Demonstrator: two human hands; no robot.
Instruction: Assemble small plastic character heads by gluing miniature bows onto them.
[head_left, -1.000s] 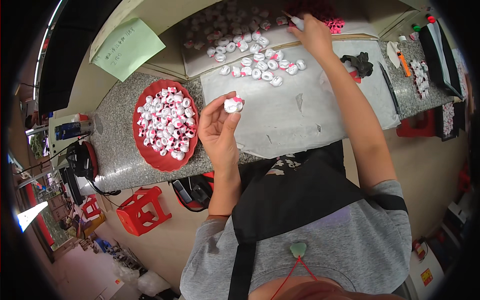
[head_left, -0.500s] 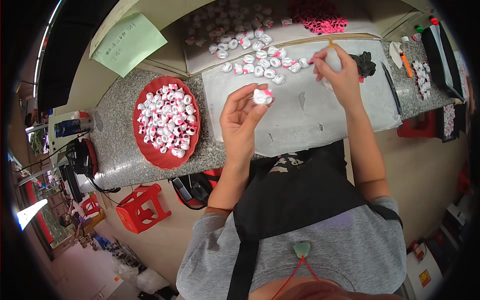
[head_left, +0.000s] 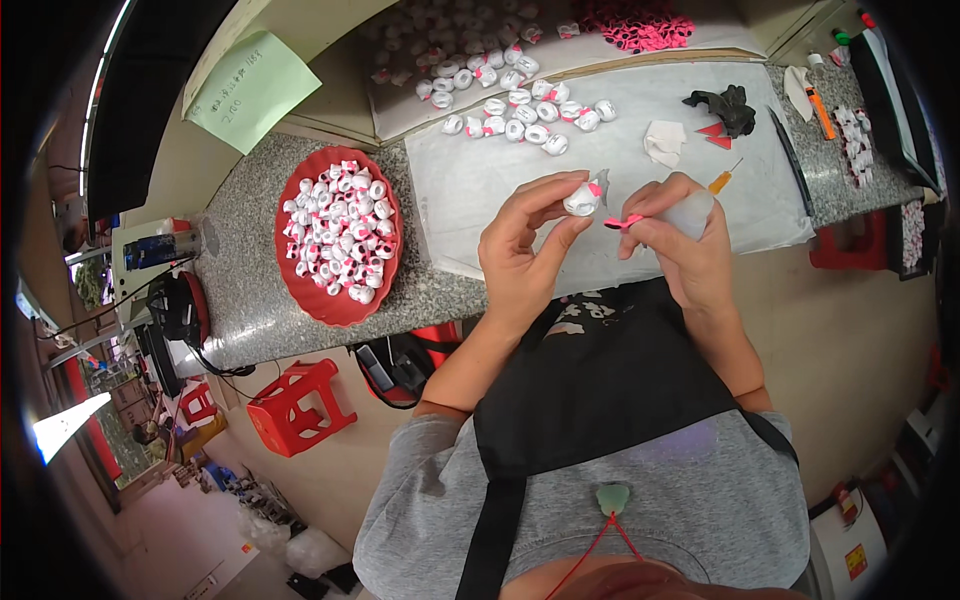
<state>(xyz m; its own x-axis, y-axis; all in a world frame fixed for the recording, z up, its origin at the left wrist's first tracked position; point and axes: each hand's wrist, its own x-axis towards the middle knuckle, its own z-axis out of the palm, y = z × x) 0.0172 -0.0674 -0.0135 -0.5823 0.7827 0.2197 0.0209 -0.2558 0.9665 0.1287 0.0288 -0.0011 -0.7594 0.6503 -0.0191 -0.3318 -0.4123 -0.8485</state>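
Note:
My left hand (head_left: 522, 245) pinches a small white cat-head piece (head_left: 580, 202) with a pink bow between thumb and fingertips. Close beside it, my right hand (head_left: 690, 255) has a small pink piece with dark spots (head_left: 624, 223) at its fingertips. A translucent squeeze bottle (head_left: 692, 212) with an orange needle tip (head_left: 719, 182) is tucked in the same hand, the needle pointing away to the upper right. The two small pieces are apart. Beyond my hands, several similar white pieces (head_left: 525, 114) lie on the white sheet (head_left: 460, 205).
On the left stands a scalloped red plate (head_left: 327, 312) heaped with white-and-pink pieces. Pink parts (head_left: 648, 35) are piled at the back. Crumpled white tissue (head_left: 664, 142), a black crumpled lump (head_left: 728, 108), a black pen-like stick (head_left: 790, 160) and an orange cutter (head_left: 821, 115) lie at the right.
My right hand has come back from the far side toward me, bringing the pink piece and bottle near my left hand. My left hand has shifted right with the white piece.

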